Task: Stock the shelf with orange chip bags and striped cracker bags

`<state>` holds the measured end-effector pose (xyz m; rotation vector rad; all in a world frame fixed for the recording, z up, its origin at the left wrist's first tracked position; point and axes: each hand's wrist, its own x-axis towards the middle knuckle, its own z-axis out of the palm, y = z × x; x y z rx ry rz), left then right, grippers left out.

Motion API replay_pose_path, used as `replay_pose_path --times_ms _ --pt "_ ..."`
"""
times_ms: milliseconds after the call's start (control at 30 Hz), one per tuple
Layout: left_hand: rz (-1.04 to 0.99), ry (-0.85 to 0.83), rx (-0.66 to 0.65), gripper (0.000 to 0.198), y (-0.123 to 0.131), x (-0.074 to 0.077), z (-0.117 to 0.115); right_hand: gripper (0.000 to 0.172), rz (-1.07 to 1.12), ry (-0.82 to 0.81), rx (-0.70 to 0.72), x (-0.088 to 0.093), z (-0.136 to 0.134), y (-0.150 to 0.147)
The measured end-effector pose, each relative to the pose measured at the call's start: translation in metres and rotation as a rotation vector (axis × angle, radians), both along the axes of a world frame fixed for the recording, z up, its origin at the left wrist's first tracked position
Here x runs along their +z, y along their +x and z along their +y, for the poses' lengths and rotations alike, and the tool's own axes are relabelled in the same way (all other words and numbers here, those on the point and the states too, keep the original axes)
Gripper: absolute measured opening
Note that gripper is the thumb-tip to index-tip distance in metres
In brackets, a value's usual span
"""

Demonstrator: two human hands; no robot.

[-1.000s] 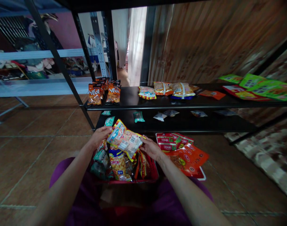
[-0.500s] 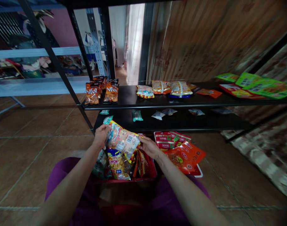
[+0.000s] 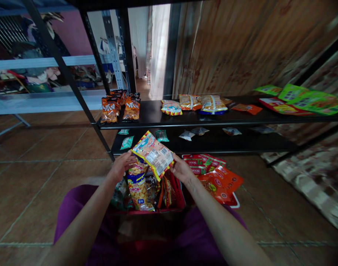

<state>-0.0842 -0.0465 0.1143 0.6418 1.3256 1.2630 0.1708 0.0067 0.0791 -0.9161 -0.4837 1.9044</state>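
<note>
I hold a pale snack packet with a barcode (image 3: 153, 154) between both hands, above a red basket (image 3: 180, 199) packed with snack bags. My left hand (image 3: 121, 166) grips the packet's left edge. My right hand (image 3: 180, 170) grips its right edge. The packet is tilted, its printed back facing up. Under it a blue and yellow bag of puffed snacks (image 3: 137, 186) stands in the basket. The basket rests on my lap, in front of a low black shelf (image 3: 185, 118).
Orange bags (image 3: 110, 109) stand at the shelf's left end, pale and orange packets (image 3: 196, 104) in its middle, green and red packs (image 3: 304, 98) at right. Small sachets (image 3: 163, 135) lie on the lower shelf. Red packets (image 3: 213, 173) lie on the tiled floor at right.
Both hands have lifted the packet a little higher and slightly to the right, away from the basket. The view shifted slightly.
</note>
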Motion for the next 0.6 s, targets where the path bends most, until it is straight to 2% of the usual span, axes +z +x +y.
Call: replay_pose_path --times_ms 100,200,333,600 --pt "-0.106 -0.014 -0.098 0.045 0.021 -0.008 -0.013 0.007 0.027 -0.040 -0.015 -0.005 0.000 -0.002" --pt "-0.213 -0.039 -0.128 0.046 0.045 -0.010 -0.018 0.008 0.032 -0.050 0.000 -0.011 -0.003 -0.006" --pt "-0.231 -0.078 -0.016 0.043 0.062 -0.007 -0.015 0.012 0.013 -0.058 0.024 -0.014 -0.006 -0.009" --pt "-0.203 -0.098 0.150 0.030 0.063 -0.014 -0.006 0.014 -0.011 -0.031 0.024 -0.015 -0.009 -0.012"
